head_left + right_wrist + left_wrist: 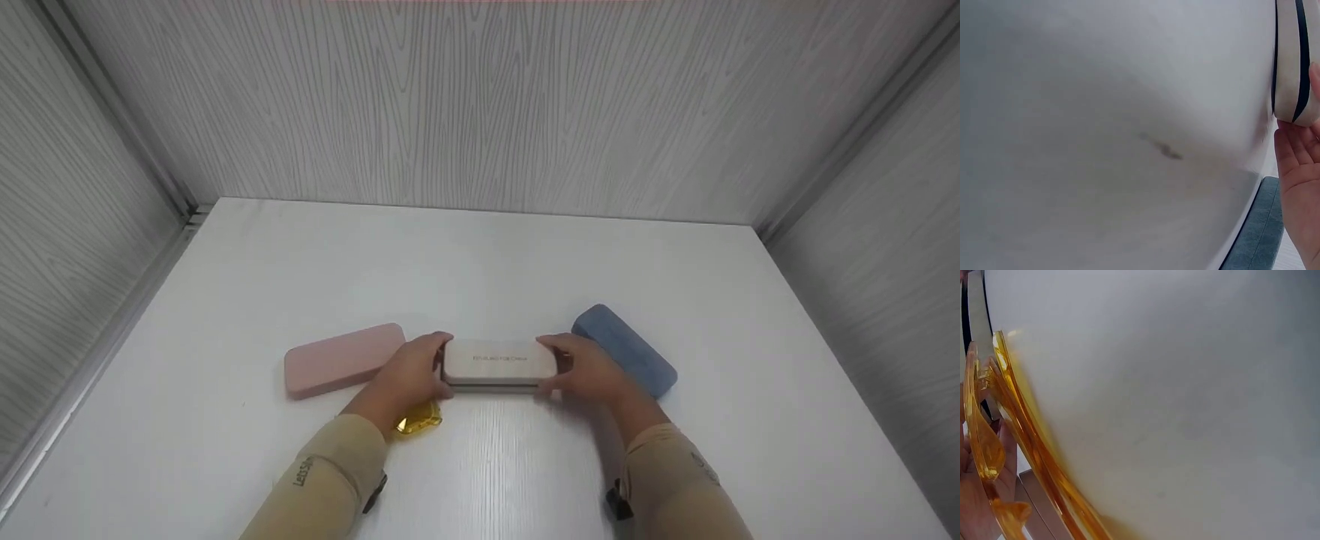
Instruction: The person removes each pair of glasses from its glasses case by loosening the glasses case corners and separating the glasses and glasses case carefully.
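A white glasses case (500,361) with small lettering on its lid lies crosswise between the hands. The left hand (414,370) grips its left end and the right hand (589,369) its right end, thumbs at the near side. In the right wrist view a dark line runs along the case's side (1289,62), and the lid looks closed. Folded yellow transparent glasses (1044,455) lie on the table just below the left hand; the head view shows only part of them past the wrist.
A pink glasses case (341,362) lies left of the left hand, partly behind it. Beside the right hand is a blue glasses case (626,349), set at a slant. The white table (480,270) meets wood-grain panels (480,105) at the back and sides.
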`<state>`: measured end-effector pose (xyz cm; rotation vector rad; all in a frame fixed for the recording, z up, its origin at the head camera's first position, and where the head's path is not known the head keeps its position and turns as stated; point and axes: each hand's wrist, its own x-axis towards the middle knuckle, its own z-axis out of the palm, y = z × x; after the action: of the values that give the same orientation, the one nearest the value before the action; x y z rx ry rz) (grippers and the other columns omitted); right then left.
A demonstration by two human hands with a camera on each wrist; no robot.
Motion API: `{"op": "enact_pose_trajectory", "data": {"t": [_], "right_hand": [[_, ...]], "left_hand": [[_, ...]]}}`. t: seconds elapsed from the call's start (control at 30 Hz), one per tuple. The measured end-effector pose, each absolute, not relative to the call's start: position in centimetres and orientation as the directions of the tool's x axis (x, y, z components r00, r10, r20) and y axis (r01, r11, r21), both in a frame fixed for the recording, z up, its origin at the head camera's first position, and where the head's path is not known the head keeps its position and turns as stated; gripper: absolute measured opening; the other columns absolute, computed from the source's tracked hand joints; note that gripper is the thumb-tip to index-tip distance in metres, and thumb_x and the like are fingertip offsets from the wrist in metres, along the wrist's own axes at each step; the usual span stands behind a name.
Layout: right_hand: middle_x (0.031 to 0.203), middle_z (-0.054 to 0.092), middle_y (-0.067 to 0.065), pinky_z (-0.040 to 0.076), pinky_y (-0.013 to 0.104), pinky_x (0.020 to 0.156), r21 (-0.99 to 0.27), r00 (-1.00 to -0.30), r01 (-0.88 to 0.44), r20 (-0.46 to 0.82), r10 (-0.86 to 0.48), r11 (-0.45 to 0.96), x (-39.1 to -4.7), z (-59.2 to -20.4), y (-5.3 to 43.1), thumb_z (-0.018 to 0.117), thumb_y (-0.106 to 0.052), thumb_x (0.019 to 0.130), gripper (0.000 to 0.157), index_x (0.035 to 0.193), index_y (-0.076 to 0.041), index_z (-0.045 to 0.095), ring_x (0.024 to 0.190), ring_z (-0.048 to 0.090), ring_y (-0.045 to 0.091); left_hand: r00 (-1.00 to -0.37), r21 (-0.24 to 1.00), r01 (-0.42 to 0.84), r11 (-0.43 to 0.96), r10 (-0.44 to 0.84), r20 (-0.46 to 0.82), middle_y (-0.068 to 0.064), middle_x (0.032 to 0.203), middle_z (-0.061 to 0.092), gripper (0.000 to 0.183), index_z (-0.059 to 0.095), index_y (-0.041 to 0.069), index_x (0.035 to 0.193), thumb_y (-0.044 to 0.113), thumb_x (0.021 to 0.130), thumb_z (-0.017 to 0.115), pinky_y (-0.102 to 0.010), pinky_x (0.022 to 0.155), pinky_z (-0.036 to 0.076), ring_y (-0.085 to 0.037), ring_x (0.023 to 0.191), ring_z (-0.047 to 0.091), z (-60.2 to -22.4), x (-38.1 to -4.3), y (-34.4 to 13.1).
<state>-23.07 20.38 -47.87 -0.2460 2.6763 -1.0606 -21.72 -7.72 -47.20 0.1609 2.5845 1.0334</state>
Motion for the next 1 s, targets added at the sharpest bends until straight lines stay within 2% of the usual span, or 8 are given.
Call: {"op": "enact_pose_trajectory", "data": {"t": [0.13,0.3,0.5,0.73,1.0], "right_hand": [[0.126,0.053,-0.001,0.039,0.036,0.100,-0.741,-0.943,-0.080,-0.161,-0.291,0.666,-23.31,-47.78,20.65,0.081,-0.016,0.065,0.067,0.127,-0.017,0.055,0.117,0.048,0.018],[0.130,0.051,0.003,0.037,0.040,0.102,-0.799,-0.933,-0.044,-0.183,-0.312,0.600,-23.64,-47.87,21.00,0.077,-0.013,0.070,0.061,0.127,-0.017,0.055,0.122,0.046,0.023],[0.131,0.051,-0.003,0.033,0.042,0.104,-0.792,-0.934,0.002,-0.220,-0.283,0.611,-23.92,-48.25,21.20,0.074,-0.024,0.075,0.055,0.126,-0.026,0.055,0.126,0.042,0.020],[0.132,0.050,0.000,0.034,0.044,0.103,-0.821,-0.932,-0.009,-0.201,-0.303,0.572,-24.05,-48.44,21.31,0.072,-0.032,0.076,0.056,0.128,-0.022,0.054,0.126,0.040,0.020],[0.131,0.052,0.004,0.026,0.048,0.107,-0.850,-0.934,0.023,-0.206,-0.291,0.526,-23.96,-48.29,21.01,0.066,-0.035,0.082,0.051,0.128,-0.017,0.055,0.128,0.038,0.025]], "left_hand": [[-0.933,0.681,-0.015,0.732,0.234,-0.273,0.000,0.130,0.048,0.084,0.035,0.020,0.140,0.012,0.069,0.079,-0.039,0.104,0.033,-0.017,0.119,0.044,-47.15,-21.76,-7.67],[-0.934,0.666,0.002,0.746,0.239,-0.265,0.000,0.131,0.048,0.086,0.035,0.018,0.140,0.012,0.068,0.080,-0.038,0.105,0.032,-0.017,0.120,0.043,-47.27,-21.90,-7.59],[-0.934,0.673,-0.007,0.739,0.235,-0.269,0.000,0.135,0.046,0.086,0.035,0.019,0.140,0.013,0.068,0.080,-0.039,0.106,0.031,-0.018,0.123,0.041,-47.25,-21.96,-7.64],[-0.932,0.690,-0.016,0.724,0.238,-0.273,0.001,0.132,0.047,0.085,0.036,0.021,0.139,0.013,0.067,0.080,-0.040,0.105,0.033,-0.018,0.121,0.043,-47.15,-21.99,-7.90],[-0.933,0.745,-0.026,0.666,0.252,-0.258,0.003,0.129,0.050,0.079,0.042,0.024,0.133,0.010,0.066,0.081,-0.039,0.102,0.037,-0.017,0.119,0.045,-47.56,-21.95,-8.12]]}}
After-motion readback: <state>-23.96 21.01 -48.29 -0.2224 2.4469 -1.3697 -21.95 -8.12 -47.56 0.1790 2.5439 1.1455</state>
